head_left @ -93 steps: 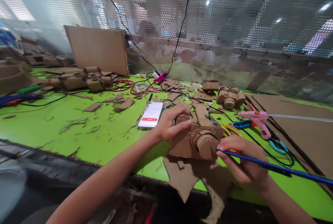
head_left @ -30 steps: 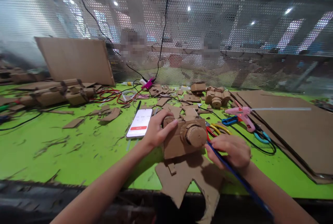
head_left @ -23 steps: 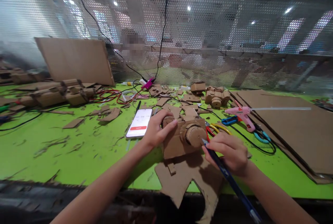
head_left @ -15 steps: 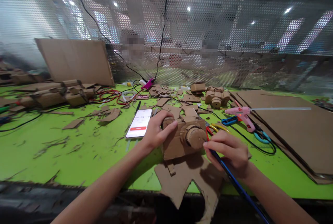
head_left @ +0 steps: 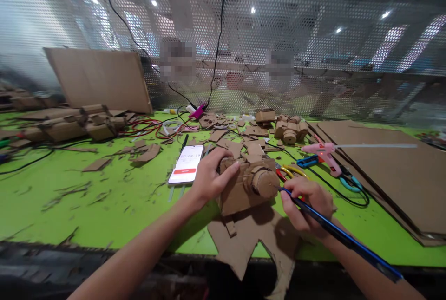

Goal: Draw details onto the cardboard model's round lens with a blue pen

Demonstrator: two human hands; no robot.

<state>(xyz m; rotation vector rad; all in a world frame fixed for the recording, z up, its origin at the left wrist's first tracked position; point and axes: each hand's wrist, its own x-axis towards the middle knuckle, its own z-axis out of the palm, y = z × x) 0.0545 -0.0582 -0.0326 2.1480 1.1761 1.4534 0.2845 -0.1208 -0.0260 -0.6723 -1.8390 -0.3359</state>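
A cardboard camera model (head_left: 240,193) with a round lens (head_left: 265,183) stands near the table's front edge. My left hand (head_left: 214,174) grips its left side, thumb on the front and fingers over the top. Between the fingers and thumb of my right hand (head_left: 308,202) is a long blue pen-like tool (head_left: 343,235), its tip close to the lens's right edge; whether it touches cannot be made out. Beneath the model, a cut cardboard sheet (head_left: 240,249) juts past the table edge.
Left of my left hand lies a lit phone (head_left: 186,165). Right of the model are a pink glue gun (head_left: 324,153), blue-handled pliers (head_left: 306,161), cables and large cardboard sheets (head_left: 383,174). Behind are scraps and another cardboard model (head_left: 291,129).
My right hand has shifted slightly right and turned, and the blue tool now lies at a flatter slant. The model's lens has turned slightly to the right under my left hand.
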